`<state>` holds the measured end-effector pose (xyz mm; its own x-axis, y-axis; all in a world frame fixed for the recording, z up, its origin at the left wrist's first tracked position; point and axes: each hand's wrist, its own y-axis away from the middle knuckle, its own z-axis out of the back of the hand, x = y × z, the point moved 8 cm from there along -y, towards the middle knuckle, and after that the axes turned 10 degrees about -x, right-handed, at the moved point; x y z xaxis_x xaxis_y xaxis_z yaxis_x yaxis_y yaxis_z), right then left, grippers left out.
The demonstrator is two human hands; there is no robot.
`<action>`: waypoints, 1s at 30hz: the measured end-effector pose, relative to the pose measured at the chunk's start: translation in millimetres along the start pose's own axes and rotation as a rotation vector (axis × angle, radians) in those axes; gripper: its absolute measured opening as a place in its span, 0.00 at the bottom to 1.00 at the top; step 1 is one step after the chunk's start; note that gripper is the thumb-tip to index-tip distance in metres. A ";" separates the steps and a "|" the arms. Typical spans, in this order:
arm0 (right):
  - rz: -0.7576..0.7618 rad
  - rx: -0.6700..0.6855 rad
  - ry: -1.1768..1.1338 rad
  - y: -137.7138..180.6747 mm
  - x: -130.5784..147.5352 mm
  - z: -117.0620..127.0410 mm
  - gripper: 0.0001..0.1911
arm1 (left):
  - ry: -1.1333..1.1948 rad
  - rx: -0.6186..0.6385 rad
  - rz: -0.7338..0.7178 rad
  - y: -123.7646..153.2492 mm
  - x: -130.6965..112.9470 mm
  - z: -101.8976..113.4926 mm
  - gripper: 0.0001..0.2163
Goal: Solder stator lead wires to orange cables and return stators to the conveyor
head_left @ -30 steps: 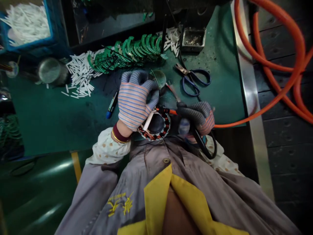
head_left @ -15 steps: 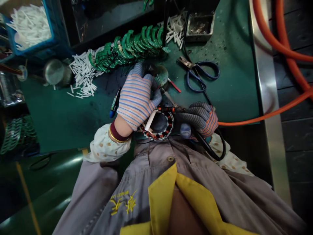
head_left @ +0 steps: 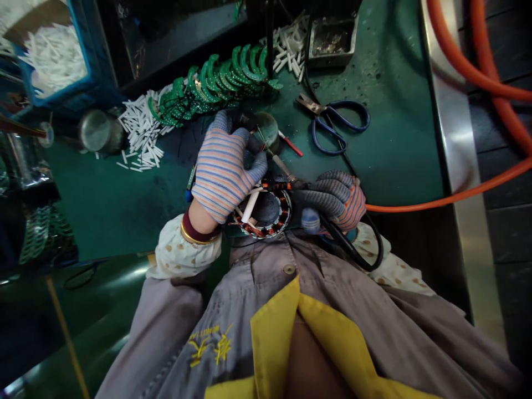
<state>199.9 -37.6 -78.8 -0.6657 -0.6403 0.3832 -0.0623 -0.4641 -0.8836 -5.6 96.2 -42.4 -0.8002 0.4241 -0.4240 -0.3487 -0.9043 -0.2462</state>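
Observation:
My left hand (head_left: 226,169), in a striped glove with dark fingertips, is closed beside a small round tin (head_left: 266,132). Thin wires (head_left: 261,134) stick out from its fingers over the tin. My right hand (head_left: 334,199), also gloved, grips a soldering iron (head_left: 286,168), whose metal tip points up and left towards the wires and tin. Between the hands, near my waist, rests a ring-shaped motor stator (head_left: 286,213) with copper windings. A white sleeve (head_left: 250,206) lies slantwise across it. The left fingertips are partly hidden.
Blue-handled scissors (head_left: 341,124) lie beyond the right hand, near a metal tray (head_left: 332,41). Green curved circuit boards (head_left: 220,80) stand in a row behind the left hand. White tubes (head_left: 141,130) lie in a heap and fill a blue bin (head_left: 54,61). An orange hose (head_left: 415,206) runs rightward.
The view has shifted slightly, so the bench items and both hands appear a little further left. Both hands keep the same grip, and the iron still points towards the wires.

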 end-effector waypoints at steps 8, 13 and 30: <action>-0.096 -0.080 -0.059 4.7 -3.0 2.8 0.19 | -0.060 -0.040 0.002 1.5 -8.6 2.4 0.09; -0.264 0.035 0.118 -10.9 -13.1 -17.1 0.18 | -0.102 -0.054 0.007 2.9 -9.6 0.8 0.10; -0.284 0.241 0.258 -37.3 -26.5 -54.7 0.21 | 0.016 -0.063 0.003 4.0 -14.3 5.8 0.08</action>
<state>179.2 30.1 -70.8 -0.8125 -0.3079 0.4950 -0.1149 -0.7479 -0.6537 1.7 86.3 -32.3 -0.7933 0.4226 -0.4383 -0.3148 -0.9009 -0.2988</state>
